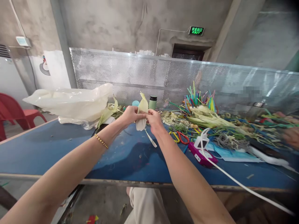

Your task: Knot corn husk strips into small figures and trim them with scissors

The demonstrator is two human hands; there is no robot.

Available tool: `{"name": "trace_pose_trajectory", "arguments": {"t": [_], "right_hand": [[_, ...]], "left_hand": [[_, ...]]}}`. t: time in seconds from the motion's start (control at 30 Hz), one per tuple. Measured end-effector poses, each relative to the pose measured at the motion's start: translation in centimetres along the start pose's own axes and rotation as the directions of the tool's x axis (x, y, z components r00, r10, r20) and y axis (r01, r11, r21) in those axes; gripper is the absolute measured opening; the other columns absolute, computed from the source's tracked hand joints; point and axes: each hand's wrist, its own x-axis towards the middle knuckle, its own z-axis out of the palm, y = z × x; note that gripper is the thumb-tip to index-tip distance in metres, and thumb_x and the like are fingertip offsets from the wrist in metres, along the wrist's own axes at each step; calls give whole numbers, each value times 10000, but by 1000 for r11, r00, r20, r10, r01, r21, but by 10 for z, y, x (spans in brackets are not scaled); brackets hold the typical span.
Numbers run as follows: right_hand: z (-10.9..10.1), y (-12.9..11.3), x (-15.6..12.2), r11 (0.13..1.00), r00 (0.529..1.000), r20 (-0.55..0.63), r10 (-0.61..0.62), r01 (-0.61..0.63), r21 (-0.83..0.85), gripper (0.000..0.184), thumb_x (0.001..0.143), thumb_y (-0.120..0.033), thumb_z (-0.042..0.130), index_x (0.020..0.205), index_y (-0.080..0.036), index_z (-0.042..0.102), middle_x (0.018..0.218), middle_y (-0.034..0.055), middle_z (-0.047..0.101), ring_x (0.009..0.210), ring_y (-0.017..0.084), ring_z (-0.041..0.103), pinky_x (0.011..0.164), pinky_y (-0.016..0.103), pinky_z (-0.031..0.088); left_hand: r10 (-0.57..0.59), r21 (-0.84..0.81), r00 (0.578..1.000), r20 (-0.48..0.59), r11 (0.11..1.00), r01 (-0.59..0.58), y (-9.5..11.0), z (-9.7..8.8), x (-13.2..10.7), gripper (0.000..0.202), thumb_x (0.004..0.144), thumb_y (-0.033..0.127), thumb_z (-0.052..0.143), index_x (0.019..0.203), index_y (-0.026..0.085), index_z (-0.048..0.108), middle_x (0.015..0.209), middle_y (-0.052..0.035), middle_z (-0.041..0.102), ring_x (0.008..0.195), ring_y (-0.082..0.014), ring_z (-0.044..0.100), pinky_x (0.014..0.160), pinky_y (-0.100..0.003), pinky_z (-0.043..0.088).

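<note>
Between both hands, above the blue tabletop (112,165), a pale yellow-green corn husk (142,107) is held upright. My left hand (130,115) pinches its left side, fingers reaching across its front. The right edge is pinched by my right hand (154,119), its fingertips close to the left ones. A narrow white strip (151,138) hangs or lies just below the hands; I cannot tell whether it is attached. Behind the husk stands a green bottle with a black lid (152,102).
A large translucent plastic bag (70,101) lies at the left. Husks (210,117), cords and colourful sticks (199,100) crowd the right. Nearer are red-handled scissors (182,137), a purple power strip (202,154) with a white cable (243,185), and a blue mask (238,155). Another person's hand (291,137) blurs at right.
</note>
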Motion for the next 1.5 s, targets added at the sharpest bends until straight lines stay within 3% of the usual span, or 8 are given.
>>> {"name": "trace_pose_trajectory", "arguments": {"t": [0.27, 0.57, 0.9, 1.1, 1.2, 1.3, 1.37, 1.5], "right_hand": [[-27, -6, 2, 962, 991, -13, -135, 128, -241, 226, 657, -359, 706, 675, -158, 604, 543, -45, 537, 486, 81, 458, 453, 206, 349], [-42, 12, 0, 950, 990, -38, -137, 121, -287, 198, 685, -359, 605, 688, -162, 610, 572, -29, 549, 515, 104, 475, 488, 222, 361], [-47, 5, -11, 952, 976, -37, -214, 200, -232, 354, 816, -463, 594, 606, -196, 493, 504, -46, 446, 451, 88, 427, 444, 215, 341], [-45, 5, -11, 887, 989, 133, -72, 124, -445, 384, 920, -503, 470, 731, -186, 574, 568, 6, 570, 458, 115, 519, 462, 231, 381], [-54, 3, -15, 498, 967, 188, 173, 79, -864, 402, 872, -474, 563, 595, -182, 573, 515, 42, 586, 475, 152, 553, 502, 265, 383], [-59, 5, -21, 141, 872, 206, 444, 159, -977, 327, 736, -331, 709, 487, -190, 551, 450, 39, 563, 498, 169, 562, 523, 276, 378], [-59, 8, -23, 150, 843, 248, 477, 200, -968, 232, 699, -235, 704, 513, -190, 573, 506, 37, 606, 544, 165, 587, 528, 260, 375], [-55, 14, -20, 246, 937, 306, 166, 261, -933, 163, 719, -167, 629, 569, -182, 568, 632, 56, 663, 654, 172, 628, 567, 246, 390]], "left_hand": [[-81, 308, 978, 191, 951, 19, -19, 6, -26, 113, 614, 214, 636, 593, 140, 554, 551, 31, 465, 520, -88, 392, 499, -225, 272], [-180, 274, 950, 255, 956, 108, -45, 13, -38, 149, 622, 266, 639, 659, 131, 585, 570, 24, 483, 525, -98, 404, 490, -222, 268], [-238, 153, 883, 406, 970, 191, -34, 11, -48, 227, 651, 322, 749, 701, 136, 629, 629, -2, 576, 561, -115, 487, 541, -244, 357], [-90, 108, 994, 64, 991, 83, -27, -5, -37, 302, 698, 366, 706, 559, 144, 555, 522, 35, 456, 498, -74, 385, 496, -218, 289], [-70, 123, 979, -191, 988, 94, -33, -15, -30, 261, 680, 332, 680, 555, 149, 542, 496, 43, 435, 460, -67, 362, 462, -214, 264], [-86, 146, 960, -268, 981, 129, -39, -19, -27, 242, 663, 304, 656, 529, 159, 516, 468, 48, 412, 434, -69, 355, 440, -214, 265], [-92, 159, 960, -265, 978, 137, -42, -20, -26, 250, 662, 304, 646, 515, 166, 499, 454, 51, 398, 420, -69, 347, 426, -214, 261], [-118, 174, 935, -334, 967, 184, -47, -22, -24, 216, 658, 288, 630, 523, 171, 509, 431, 53, 399, 395, -75, 349, 405, -215, 256]]}}
